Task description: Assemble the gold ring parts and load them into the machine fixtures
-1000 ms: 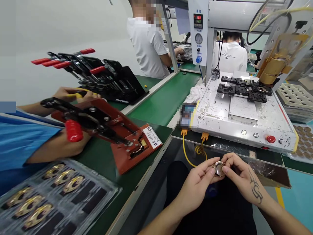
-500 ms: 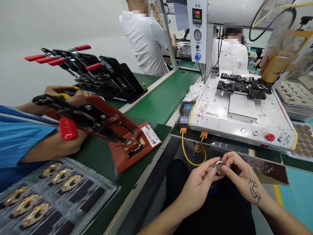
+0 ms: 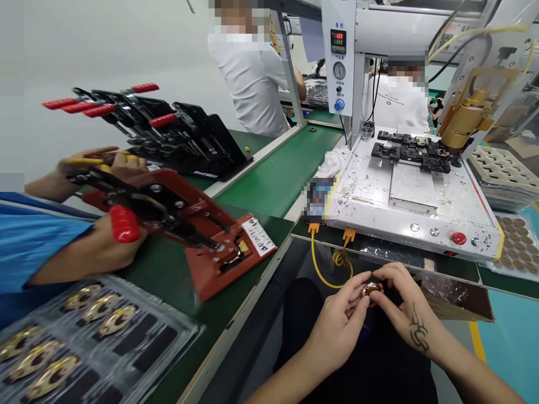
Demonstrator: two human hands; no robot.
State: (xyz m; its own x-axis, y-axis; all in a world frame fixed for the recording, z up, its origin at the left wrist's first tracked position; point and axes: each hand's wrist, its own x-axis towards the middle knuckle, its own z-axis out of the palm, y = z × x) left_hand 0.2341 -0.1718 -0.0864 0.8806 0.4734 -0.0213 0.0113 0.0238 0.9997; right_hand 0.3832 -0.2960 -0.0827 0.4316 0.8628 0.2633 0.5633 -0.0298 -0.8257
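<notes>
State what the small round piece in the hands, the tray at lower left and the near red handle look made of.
Round piece: likely polished, rose-gold-toned metal; bright, sharp highlights.
Tray: probably clear, glossy plastic; it looks see-through, with shiny streaks.
Red handle: smooth and glossy, perhaps plastic or rubber; its soft shine doesn't settle which.

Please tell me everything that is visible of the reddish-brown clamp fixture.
The clamp fixture has a flat reddish-brown base, a slanting plate of the same colour and black, metal-looking linkage with a glossy red grip. A gold-coloured piece and a white handwritten label lie near one end. It stands on the green table beside a co-worker's forearm; whether they touch is unclear.
</notes>
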